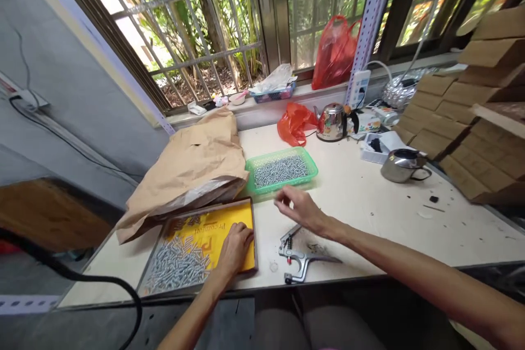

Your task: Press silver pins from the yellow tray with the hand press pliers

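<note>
A grey wall [61, 82] closes the left side, and a barred window [192, 22] with greenery behind it runs across the back. A black cable [82, 279] loops low at the left. On the white tabletop [389, 213] a crumpled brown paper bag [197, 164] lies behind a shallow yellow-floored tray [223, 224] with a heap of screws [176, 265] in its left half. The left hand [235, 246] rests knuckles-up on the tray's bare right part, fingers curled under; I cannot tell whether it holds anything. A green basket [314, 167] of screws sits just behind. The right hand [301, 209] hovers, blurred, fingers loosely spread and empty, between the basket and metal hand pliers [301, 260]. Farther right stand an orange bag [295, 123], a steel kettle [332, 121], a steel mug [402, 165] and stacked cardboard boxes [471, 136].
</note>
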The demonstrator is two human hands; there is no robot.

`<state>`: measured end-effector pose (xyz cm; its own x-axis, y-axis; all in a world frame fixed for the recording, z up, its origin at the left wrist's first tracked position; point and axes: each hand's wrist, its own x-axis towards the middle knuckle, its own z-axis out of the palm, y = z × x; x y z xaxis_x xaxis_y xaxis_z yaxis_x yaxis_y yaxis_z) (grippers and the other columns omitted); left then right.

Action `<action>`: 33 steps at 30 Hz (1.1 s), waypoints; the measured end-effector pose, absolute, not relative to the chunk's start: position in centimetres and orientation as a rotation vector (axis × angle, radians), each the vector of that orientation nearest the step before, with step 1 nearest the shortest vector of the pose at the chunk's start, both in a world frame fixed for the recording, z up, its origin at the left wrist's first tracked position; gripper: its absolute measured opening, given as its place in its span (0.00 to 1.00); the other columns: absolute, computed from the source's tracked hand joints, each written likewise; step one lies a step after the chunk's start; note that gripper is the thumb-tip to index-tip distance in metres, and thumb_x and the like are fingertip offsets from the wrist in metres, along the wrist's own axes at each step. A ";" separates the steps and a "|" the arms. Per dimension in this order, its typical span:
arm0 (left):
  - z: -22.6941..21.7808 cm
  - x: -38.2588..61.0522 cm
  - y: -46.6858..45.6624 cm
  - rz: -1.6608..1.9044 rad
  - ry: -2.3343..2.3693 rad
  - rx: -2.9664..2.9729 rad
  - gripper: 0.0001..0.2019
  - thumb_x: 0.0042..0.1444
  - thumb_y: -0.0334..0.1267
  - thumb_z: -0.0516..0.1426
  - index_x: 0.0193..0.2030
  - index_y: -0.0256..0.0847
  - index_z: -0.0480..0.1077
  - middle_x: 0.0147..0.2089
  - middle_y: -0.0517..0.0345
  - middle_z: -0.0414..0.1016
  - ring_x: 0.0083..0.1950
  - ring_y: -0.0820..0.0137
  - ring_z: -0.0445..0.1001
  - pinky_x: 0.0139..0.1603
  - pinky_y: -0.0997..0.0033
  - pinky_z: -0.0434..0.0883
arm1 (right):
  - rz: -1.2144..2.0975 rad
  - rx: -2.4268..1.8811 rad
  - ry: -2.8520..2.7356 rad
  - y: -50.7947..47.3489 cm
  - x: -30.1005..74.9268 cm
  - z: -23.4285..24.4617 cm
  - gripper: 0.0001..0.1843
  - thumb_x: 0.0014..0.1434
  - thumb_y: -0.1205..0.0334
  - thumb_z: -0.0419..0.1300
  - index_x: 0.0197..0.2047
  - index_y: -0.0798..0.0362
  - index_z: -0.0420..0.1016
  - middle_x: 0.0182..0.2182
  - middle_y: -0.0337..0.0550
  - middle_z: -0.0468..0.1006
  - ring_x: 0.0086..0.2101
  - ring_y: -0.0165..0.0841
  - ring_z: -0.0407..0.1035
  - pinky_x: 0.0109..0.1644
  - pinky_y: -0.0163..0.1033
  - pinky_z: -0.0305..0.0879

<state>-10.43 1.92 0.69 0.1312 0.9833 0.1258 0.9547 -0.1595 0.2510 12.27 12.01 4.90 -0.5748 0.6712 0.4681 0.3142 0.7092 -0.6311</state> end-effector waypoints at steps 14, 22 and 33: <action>4.3 -7.4 0.9 0.714 1.852 1.297 0.13 0.50 0.47 0.58 0.32 0.38 0.72 0.31 0.54 0.76 0.27 0.70 0.72 0.26 0.73 0.66 | 0.643 -0.928 -2.659 7.3 20.4 3.0 0.13 0.66 0.58 0.53 0.47 0.54 0.73 0.41 0.46 0.73 0.38 0.33 0.69 0.40 0.36 0.62; 2.4 0.0 -0.2 0.657 1.653 0.942 0.19 0.42 0.51 0.64 0.31 0.35 0.71 0.15 0.66 0.64 0.15 0.80 0.57 0.14 0.79 0.54 | 0.473 -1.166 -2.816 4.5 22.9 -0.7 0.12 0.67 0.63 0.49 0.39 0.54 0.73 0.36 0.43 0.71 0.32 0.30 0.65 0.32 0.36 0.51; 1.4 0.6 -0.6 0.564 1.707 0.825 0.17 0.39 0.48 0.65 0.26 0.35 0.70 0.13 0.68 0.60 0.13 0.82 0.52 0.13 0.80 0.50 | 0.397 -1.124 -2.746 4.8 23.3 -1.4 0.13 0.68 0.64 0.47 0.37 0.54 0.71 0.35 0.43 0.70 0.31 0.29 0.62 0.32 0.37 0.48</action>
